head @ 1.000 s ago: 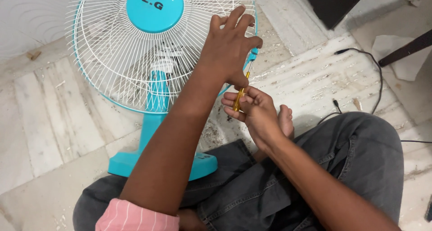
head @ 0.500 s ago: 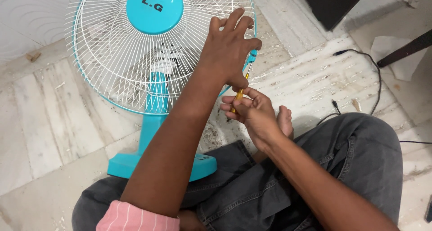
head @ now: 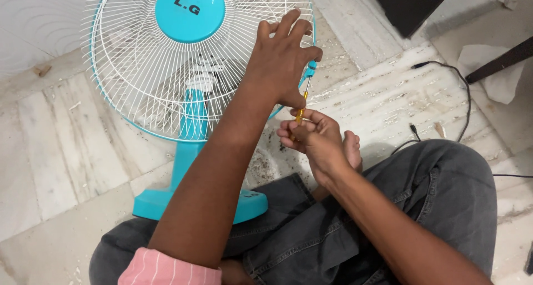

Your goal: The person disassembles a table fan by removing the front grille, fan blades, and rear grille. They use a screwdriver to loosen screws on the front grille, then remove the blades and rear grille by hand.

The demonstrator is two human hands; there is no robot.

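Observation:
A turquoise table fan (head: 191, 124) with a white wire grille (head: 150, 68) stands on the floor in front of me. My left hand (head: 283, 57) grips the grille's right rim, fingers spread over the wires. My right hand (head: 311, 138) is closed around the yellow handle of a screwdriver (head: 301, 104). Its metal shaft points up to a turquoise clip (head: 311, 69) on the rim, just under my left thumb.
The fan's turquoise base (head: 166, 199) sits against my crossed legs in dark jeans (head: 422, 196). A black cable (head: 463, 96) runs over the marble floor on the right. White paper (head: 488, 68) and a dark furniture leg (head: 499, 60) lie far right. A bare foot (head: 352, 149) rests beneath my right hand.
My right hand's fingers have curled tighter round the screwdriver handle and turned it slightly. My left hand stays on the grille rim.

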